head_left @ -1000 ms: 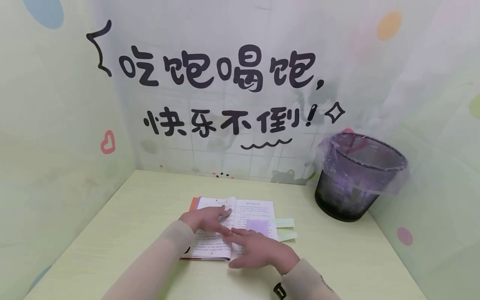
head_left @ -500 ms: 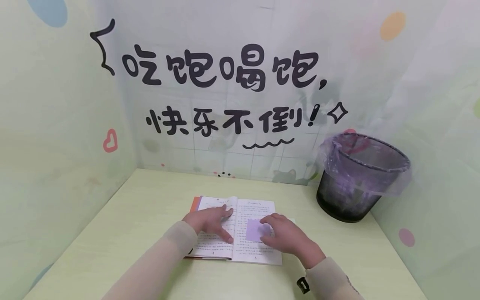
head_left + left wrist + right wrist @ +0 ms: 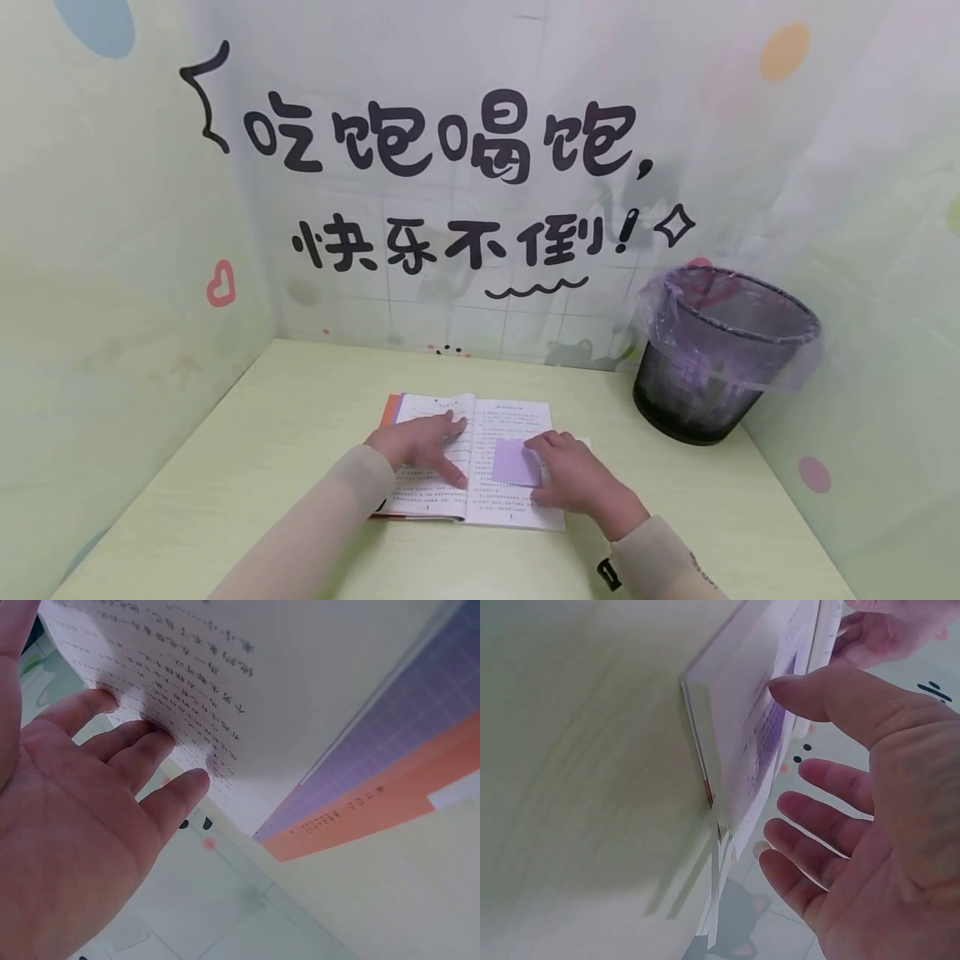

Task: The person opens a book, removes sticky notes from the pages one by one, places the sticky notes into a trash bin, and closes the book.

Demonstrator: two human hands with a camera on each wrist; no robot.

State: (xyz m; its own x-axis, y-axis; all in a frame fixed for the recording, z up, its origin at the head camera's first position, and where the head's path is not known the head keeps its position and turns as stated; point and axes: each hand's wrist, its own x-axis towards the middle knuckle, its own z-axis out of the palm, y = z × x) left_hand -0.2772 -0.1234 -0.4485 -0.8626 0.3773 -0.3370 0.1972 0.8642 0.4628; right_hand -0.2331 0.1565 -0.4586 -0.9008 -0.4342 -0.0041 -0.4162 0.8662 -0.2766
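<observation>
A book lying spread on the table shows a printed left page [image 3: 420, 492] and right page [image 3: 510, 512]. On the right page sits a square purple sticky note [image 3: 516, 462]. My left hand [image 3: 420, 442] rests on the left page, thumb and fingers apart; its fingertips touch the paper in the left wrist view. Over the right edge of the book is my right hand [image 3: 577, 475], beside the note. In the right wrist view its thumb [image 3: 817, 694] reaches over the page and the fingers bend loosely, holding nothing visible. Pale paper tabs [image 3: 714, 892] stick out from the book's edge.
A black bin [image 3: 697, 392] with a purple liner stands at the back right of the table [image 3: 300, 400]. Behind rises a printed wall sheet [image 3: 450, 50] with large black characters. An orange cover flap [image 3: 360, 802] shows at the book's left side.
My right hand has moved right, from the book's centre fold to its right edge, uncovering the lower right page and mostly hiding the green tabs. The left hand stays on its page.
</observation>
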